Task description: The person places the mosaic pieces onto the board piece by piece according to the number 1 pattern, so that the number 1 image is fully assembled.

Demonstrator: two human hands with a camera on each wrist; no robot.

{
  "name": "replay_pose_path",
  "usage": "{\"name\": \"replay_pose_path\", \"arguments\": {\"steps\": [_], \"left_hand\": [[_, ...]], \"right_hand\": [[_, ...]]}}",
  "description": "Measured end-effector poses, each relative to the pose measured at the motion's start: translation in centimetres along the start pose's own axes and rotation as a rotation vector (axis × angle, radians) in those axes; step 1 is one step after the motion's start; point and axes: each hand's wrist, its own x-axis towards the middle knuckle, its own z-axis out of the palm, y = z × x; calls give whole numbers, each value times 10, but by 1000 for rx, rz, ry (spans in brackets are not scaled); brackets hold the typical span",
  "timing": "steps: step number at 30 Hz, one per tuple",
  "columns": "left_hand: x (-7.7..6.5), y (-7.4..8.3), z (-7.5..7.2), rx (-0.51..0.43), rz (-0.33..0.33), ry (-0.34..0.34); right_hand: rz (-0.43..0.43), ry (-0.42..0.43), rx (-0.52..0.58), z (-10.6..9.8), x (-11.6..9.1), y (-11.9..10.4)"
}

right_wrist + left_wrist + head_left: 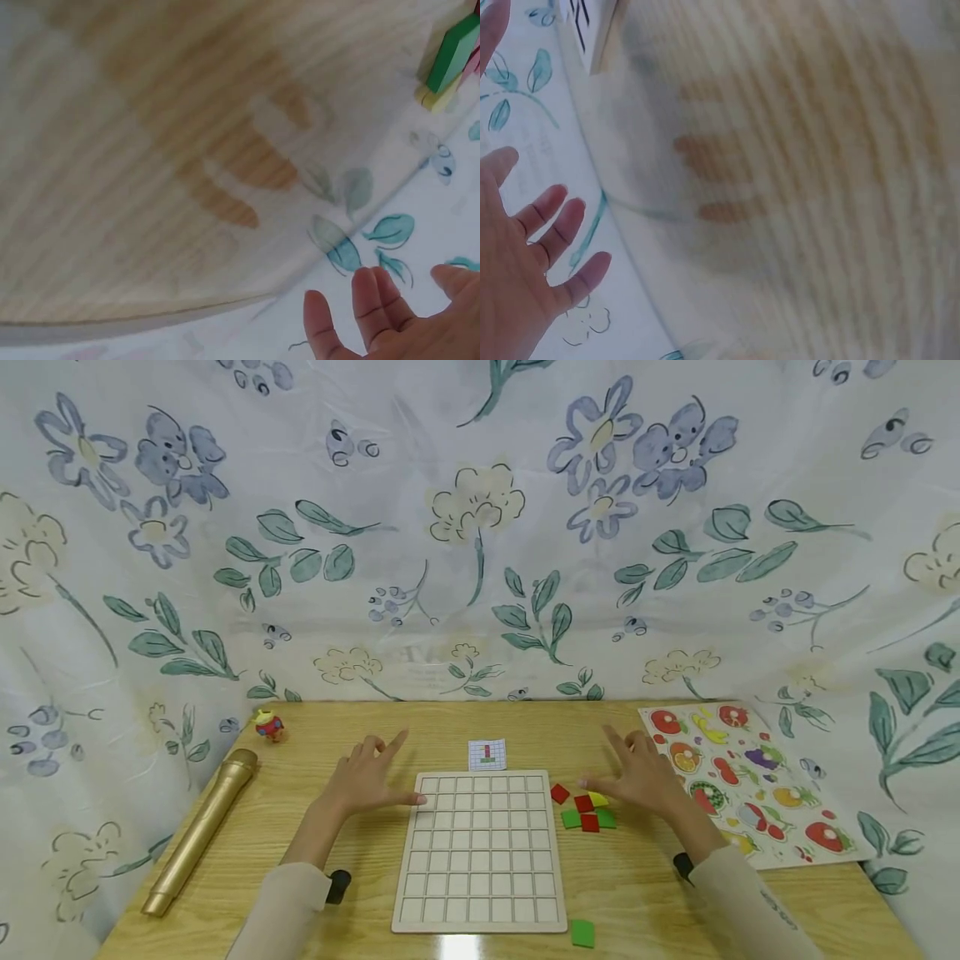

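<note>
A pale wooden grid board [480,852] of square cells lies in the middle of the table. My left hand [367,781] hovers at its far left corner, fingers spread and thumb tip overlapping the board's edge; in the left wrist view the same hand [525,255] holds nothing. My right hand [637,772] is held with thumb and fingers apart beside several red, green and yellow square tiles [589,822]. Its thumb tip is close to the yellow tile [597,799]. Behind the board lies a small printed pattern card [487,755] with coloured squares. One green tile [582,933] lies apart, near the board's front right corner.
A gold microphone-shaped tube [198,835] lies along the left side of the table. Behind it stands a small red and yellow toy figure [268,725]. On the right is a fruit picture sheet [742,785]. A floral curtain [480,568] hangs at the table's back edge.
</note>
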Motion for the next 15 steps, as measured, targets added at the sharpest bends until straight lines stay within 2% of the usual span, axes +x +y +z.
{"name": "replay_pose_path", "arguments": {"steps": [8,15], "left_hand": [[-6,-10,11,-84,5,-37],[-12,-14,12,-117,8,-59]], "right_hand": [[2,24,33,5,-8,-3],[36,3,41,8,-12,-5]]}}
